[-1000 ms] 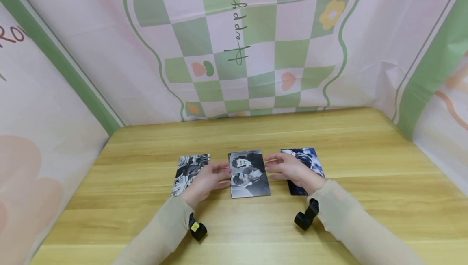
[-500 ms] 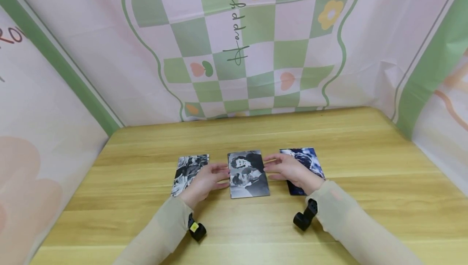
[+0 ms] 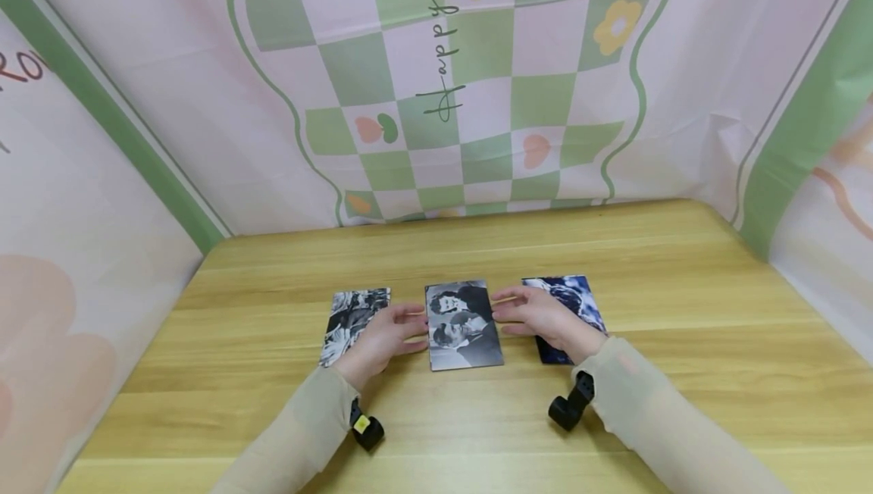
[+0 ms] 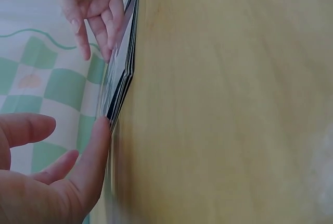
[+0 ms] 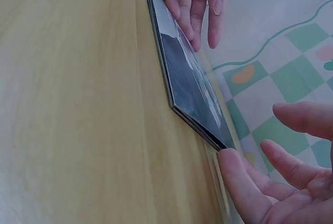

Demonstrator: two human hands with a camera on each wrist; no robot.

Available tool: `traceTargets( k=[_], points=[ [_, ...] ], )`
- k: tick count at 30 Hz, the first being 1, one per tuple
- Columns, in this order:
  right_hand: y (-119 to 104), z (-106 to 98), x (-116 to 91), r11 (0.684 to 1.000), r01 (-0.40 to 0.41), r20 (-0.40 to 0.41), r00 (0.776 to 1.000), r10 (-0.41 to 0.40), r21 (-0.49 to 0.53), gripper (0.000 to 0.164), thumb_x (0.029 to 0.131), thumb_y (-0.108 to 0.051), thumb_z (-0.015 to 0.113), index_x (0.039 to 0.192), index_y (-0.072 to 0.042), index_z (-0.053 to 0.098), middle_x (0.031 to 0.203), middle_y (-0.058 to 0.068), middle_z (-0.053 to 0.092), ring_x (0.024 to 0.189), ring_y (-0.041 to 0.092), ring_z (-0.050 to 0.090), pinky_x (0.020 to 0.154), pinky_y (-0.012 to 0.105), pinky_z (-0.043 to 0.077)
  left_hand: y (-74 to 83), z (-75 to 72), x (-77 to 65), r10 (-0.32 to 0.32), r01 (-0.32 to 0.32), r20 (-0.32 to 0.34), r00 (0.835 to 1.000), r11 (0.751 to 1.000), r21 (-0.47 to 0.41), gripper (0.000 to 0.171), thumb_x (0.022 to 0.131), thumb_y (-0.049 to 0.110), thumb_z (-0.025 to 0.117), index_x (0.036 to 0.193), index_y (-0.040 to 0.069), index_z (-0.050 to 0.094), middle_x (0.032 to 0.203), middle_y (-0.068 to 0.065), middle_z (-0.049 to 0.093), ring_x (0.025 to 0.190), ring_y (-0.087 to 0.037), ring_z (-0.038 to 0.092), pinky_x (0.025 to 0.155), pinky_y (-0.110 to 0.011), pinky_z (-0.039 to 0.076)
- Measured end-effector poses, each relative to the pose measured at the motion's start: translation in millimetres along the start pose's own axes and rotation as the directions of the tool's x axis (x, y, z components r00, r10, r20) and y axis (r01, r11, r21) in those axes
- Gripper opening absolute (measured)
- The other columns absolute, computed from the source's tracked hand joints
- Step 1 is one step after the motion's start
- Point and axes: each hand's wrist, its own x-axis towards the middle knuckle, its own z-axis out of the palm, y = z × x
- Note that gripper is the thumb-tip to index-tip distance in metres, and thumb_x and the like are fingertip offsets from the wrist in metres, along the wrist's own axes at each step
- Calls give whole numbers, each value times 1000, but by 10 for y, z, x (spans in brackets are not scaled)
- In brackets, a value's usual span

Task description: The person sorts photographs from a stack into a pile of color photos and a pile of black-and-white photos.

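The left hand has a loose grip, its fingers spread and gently bent, closed around nothing; the tip of one finger touches the side of the middle photo stack that faces the table's left edge. The right hand mirrors it: its grip is slack too, fingers apart, one fingertip against the stack's opposite side, toward the table's right edge. Both palms face inward, with the stack between them.

The stack lies flat on the table, about midway between the left and right edges, well apart from the far edge. Its top print is black and white and shows two people in dark clothes. From both wrists, several thin layers show along its side.

A black-and-white left print lies toward the table's left edge, partly hidden by the left hand. A blue and dark right print lies toward the right edge, partly covered by the right hand and wrist. With the stack they form a row roughly parallel to the far edge.

Pale sleeves reach the wrists, each wrist carrying a small black camera. Beyond the far edge hangs a green-and-white checked cloth with yellow flowers and the word "Happy".
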Motion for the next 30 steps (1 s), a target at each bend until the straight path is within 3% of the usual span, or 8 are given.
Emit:
traceTargets(
  k=[11,16,20,25,30],
  points=[
    [-12,-13,7,1000,7,-15,1000,-7,22,47,94,-3,54,136,10,37,134,32,45,109,25,60,92,34,55,25,2,-15,15,-15,-8,1000,1000,-11,40,95,0,51,133,-10,43,129,-28,51,110,-31,57,90,-37,56],
    [-12,-14,10,999,2,-10,1000,-1,39,49,95,-4,53,139,9,34,137,32,42,115,30,56,93,35,55,43,27,-16,25,-25,-25,999,999,-33,40,94,-2,51,131,-13,44,129,-29,50,111,-33,58,91,-35,56],
    [-17,-7,7,1000,1,-24,1000,0,29,51,95,-3,52,141,7,33,139,30,41,118,33,54,93,37,55,52,47,-7,10,-12,-43,999,999,-39,40,92,-4,51,131,-12,45,128,-28,52,104,-27,62,89,-31,56],
    [-11,9,-5,1000,23,-48,999,-23,-14,54,93,0,54,142,6,32,136,30,43,107,27,60,88,38,57,27,59,34,-2,2,-40,999,1000,-6,43,90,-7,54,133,-11,45,122,-24,55,93,-16,63,84,-27,58],
    [6,25,1,999,19,-83,996,-22,-37,55,91,1,56,142,4,34,132,28,47,91,15,62,78,33,60,3,62,60,22,-22,-45,999,1000,7,44,88,-9,57,131,-10,48,116,-21,57,86,-13,62,83,-29,59]
  ],
)
